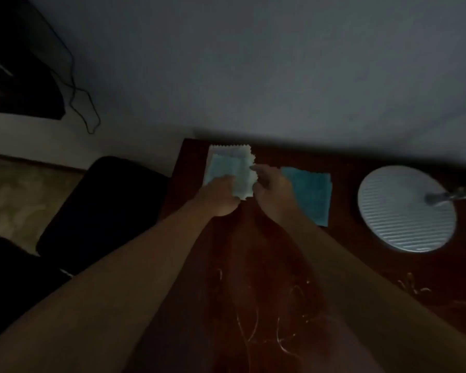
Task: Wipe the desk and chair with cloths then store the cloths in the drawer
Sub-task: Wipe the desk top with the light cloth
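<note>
on the dark wooden surface (253, 251), both hands work a pale cloth (228, 165) with zigzag edges near the far left corner: the left hand (218, 196) grips its near edge with curled fingers and the right hand (271, 189) pinches its right edge. a blue cloth (310, 195) lies flat just right of the hands, and a round ribbed lamp base (404, 211) stands farther right.

Two bare forearms show, with no sleeve, watch, band or ring visible on either. The left hand (221, 196) and the right hand (273, 191) wear no gloves. The light is dim, so finer marks cannot be made out. Dark clothing shows low at the left, its kind unclear.
</note>
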`<state>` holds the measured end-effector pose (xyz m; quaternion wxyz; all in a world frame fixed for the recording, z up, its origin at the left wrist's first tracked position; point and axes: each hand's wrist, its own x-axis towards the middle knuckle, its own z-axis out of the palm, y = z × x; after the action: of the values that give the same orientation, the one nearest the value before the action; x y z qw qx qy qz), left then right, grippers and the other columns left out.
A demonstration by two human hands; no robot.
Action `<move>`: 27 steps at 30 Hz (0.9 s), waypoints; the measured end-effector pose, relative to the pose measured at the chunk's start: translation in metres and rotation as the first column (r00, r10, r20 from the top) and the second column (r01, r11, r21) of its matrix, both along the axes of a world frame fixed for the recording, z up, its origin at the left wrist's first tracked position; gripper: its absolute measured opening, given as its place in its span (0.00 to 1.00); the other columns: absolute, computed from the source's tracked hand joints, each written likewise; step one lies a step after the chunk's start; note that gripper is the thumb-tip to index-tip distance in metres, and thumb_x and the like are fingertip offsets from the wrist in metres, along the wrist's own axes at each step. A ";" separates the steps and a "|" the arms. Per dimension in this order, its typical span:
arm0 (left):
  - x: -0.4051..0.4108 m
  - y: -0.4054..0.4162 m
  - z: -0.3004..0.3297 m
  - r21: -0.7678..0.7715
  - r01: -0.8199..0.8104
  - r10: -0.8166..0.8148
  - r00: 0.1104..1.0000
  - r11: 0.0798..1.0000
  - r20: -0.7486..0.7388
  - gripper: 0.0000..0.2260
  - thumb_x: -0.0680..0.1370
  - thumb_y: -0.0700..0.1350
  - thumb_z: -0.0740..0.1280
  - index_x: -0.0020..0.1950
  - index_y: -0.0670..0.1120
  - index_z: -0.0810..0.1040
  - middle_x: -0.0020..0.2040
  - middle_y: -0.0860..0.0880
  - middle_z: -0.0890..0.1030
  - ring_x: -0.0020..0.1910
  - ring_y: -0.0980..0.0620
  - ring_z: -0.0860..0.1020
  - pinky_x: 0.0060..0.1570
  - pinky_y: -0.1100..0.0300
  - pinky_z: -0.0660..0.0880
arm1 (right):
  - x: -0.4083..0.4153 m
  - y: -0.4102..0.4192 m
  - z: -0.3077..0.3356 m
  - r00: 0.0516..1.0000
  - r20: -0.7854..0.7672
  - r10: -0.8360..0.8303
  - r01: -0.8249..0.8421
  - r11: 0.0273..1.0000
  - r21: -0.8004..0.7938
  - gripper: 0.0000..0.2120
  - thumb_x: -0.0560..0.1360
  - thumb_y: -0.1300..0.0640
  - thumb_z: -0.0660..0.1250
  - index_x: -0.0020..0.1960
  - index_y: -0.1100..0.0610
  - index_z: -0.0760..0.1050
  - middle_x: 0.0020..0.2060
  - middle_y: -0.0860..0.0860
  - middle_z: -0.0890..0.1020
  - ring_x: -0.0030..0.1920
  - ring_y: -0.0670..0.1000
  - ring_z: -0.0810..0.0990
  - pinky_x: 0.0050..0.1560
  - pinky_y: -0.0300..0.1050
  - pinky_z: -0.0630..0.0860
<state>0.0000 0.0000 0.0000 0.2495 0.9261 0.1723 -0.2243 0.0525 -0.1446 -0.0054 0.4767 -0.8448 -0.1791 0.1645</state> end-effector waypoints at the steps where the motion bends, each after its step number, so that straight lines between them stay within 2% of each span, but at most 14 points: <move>1: -0.003 -0.002 -0.006 0.055 0.039 -0.037 0.999 0.998 -0.032 0.30 0.79 0.47 0.65 0.79 0.46 0.57 0.78 0.46 0.62 0.75 0.46 0.63 0.70 0.50 0.66 | 0.001 0.006 -0.007 1.000 -0.014 -0.002 0.002 1.000 0.005 0.21 0.74 0.66 0.64 0.66 0.55 0.76 0.59 0.54 0.79 0.58 0.53 0.77 0.60 0.48 0.74; 2: -0.006 -0.003 -0.008 0.106 0.061 -0.062 0.998 0.992 -0.002 0.32 0.79 0.48 0.64 0.80 0.46 0.54 0.79 0.47 0.58 0.77 0.48 0.59 0.71 0.49 0.63 | 0.003 0.009 -0.007 1.000 -0.005 0.001 -0.001 1.000 0.016 0.20 0.75 0.65 0.64 0.66 0.55 0.76 0.59 0.53 0.78 0.59 0.52 0.76 0.61 0.47 0.73; 3: -0.012 -0.006 -0.013 0.138 0.060 -0.063 0.998 0.989 0.022 0.32 0.79 0.49 0.64 0.80 0.47 0.55 0.79 0.48 0.59 0.77 0.48 0.58 0.71 0.48 0.63 | 0.003 0.015 -0.012 1.000 -0.001 0.012 -0.012 0.999 0.032 0.19 0.76 0.63 0.65 0.66 0.56 0.75 0.60 0.53 0.79 0.60 0.51 0.76 0.61 0.47 0.72; 5: -0.026 -0.014 -0.015 0.137 0.032 -0.046 0.994 0.990 0.098 0.28 0.78 0.49 0.64 0.76 0.48 0.62 0.74 0.48 0.68 0.72 0.49 0.66 0.67 0.48 0.68 | 0.003 0.030 -0.016 0.999 -0.033 0.038 -0.036 0.997 0.061 0.18 0.77 0.61 0.65 0.67 0.57 0.75 0.61 0.53 0.78 0.62 0.51 0.75 0.64 0.47 0.70; 8: -0.048 -0.024 -0.016 0.058 0.042 -0.052 0.980 0.997 0.194 0.23 0.77 0.47 0.65 0.72 0.49 0.68 0.67 0.49 0.74 0.67 0.50 0.71 0.62 0.52 0.71 | -0.002 0.044 -0.029 0.988 -0.108 0.108 -0.101 0.993 0.068 0.17 0.79 0.60 0.64 0.67 0.58 0.74 0.63 0.54 0.77 0.62 0.49 0.73 0.67 0.45 0.68; 11: -0.082 -0.021 -0.022 -0.048 0.033 -0.021 0.974 0.998 0.225 0.22 0.78 0.47 0.65 0.72 0.52 0.70 0.69 0.52 0.73 0.68 0.53 0.71 0.62 0.57 0.68 | -0.020 0.048 -0.051 0.973 -0.053 0.223 -0.225 0.974 -0.038 0.22 0.76 0.55 0.60 0.69 0.58 0.72 0.68 0.56 0.73 0.69 0.53 0.69 0.72 0.52 0.64; 14: -0.125 0.001 -0.030 0.003 -0.053 0.050 0.955 0.999 0.292 0.19 0.78 0.46 0.65 0.69 0.51 0.73 0.69 0.52 0.74 0.68 0.52 0.70 0.65 0.55 0.65 | -0.026 0.043 -0.066 0.967 -0.013 0.255 -0.255 0.961 -0.103 0.24 0.75 0.59 0.61 0.71 0.59 0.71 0.72 0.58 0.69 0.75 0.56 0.63 0.76 0.52 0.58; 16: -0.161 0.024 -0.039 0.060 -0.190 0.159 0.926 0.980 0.344 0.18 0.77 0.44 0.65 0.67 0.49 0.75 0.68 0.49 0.74 0.68 0.50 0.71 0.65 0.53 0.65 | -0.030 0.046 -0.068 0.979 -0.007 0.205 -0.205 0.974 -0.093 0.22 0.77 0.65 0.62 0.71 0.60 0.71 0.72 0.58 0.69 0.75 0.56 0.63 0.76 0.55 0.59; 19: -0.209 0.056 -0.053 0.118 -0.337 0.280 0.896 0.934 0.344 0.21 0.79 0.49 0.62 0.72 0.48 0.69 0.73 0.45 0.68 0.73 0.46 0.66 0.70 0.47 0.62 | -0.053 0.048 -0.066 0.987 0.018 0.159 -0.156 0.981 -0.120 0.24 0.75 0.69 0.63 0.70 0.59 0.72 0.72 0.56 0.70 0.75 0.53 0.63 0.75 0.55 0.61; 22: -0.247 0.062 -0.067 -0.025 -0.415 0.407 0.876 0.910 0.259 0.26 0.82 0.56 0.54 0.78 0.49 0.56 0.76 0.45 0.63 0.73 0.44 0.66 0.69 0.46 0.66 | -0.090 0.043 -0.066 0.982 0.078 0.172 -0.154 0.968 -0.198 0.26 0.73 0.70 0.62 0.70 0.59 0.72 0.71 0.56 0.70 0.75 0.54 0.63 0.75 0.53 0.62; 24: -0.266 0.056 -0.075 -0.114 -0.449 0.464 0.859 0.886 0.215 0.30 0.81 0.62 0.51 0.80 0.53 0.49 0.76 0.45 0.63 0.71 0.43 0.69 0.65 0.45 0.70 | -0.113 0.040 -0.065 0.960 0.179 0.214 -0.152 0.939 -0.308 0.25 0.73 0.64 0.62 0.70 0.59 0.72 0.70 0.57 0.71 0.73 0.56 0.65 0.74 0.55 0.63; 25: -0.271 0.054 -0.078 -0.109 -0.453 0.466 0.854 0.885 0.233 0.31 0.80 0.65 0.49 0.80 0.53 0.48 0.76 0.45 0.63 0.70 0.43 0.70 0.64 0.45 0.72 | -0.120 0.039 -0.064 0.928 0.250 0.278 -0.162 0.901 -0.403 0.25 0.74 0.59 0.61 0.70 0.59 0.71 0.69 0.57 0.71 0.73 0.58 0.65 0.73 0.57 0.63; 27: -0.273 0.052 -0.083 -0.073 -0.451 0.452 0.848 0.890 0.277 0.32 0.79 0.65 0.47 0.79 0.52 0.50 0.74 0.43 0.67 0.66 0.41 0.74 0.58 0.46 0.75 | -0.120 0.040 -0.061 0.840 0.311 0.445 -0.183 0.772 -0.609 0.28 0.74 0.50 0.57 0.72 0.58 0.69 0.69 0.59 0.71 0.72 0.60 0.65 0.71 0.60 0.61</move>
<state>-0.2732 0.0522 -0.0829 0.3198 0.8815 0.3465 -0.0235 -0.0673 -0.1048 -0.0663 0.1215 -0.9170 -0.3680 0.0942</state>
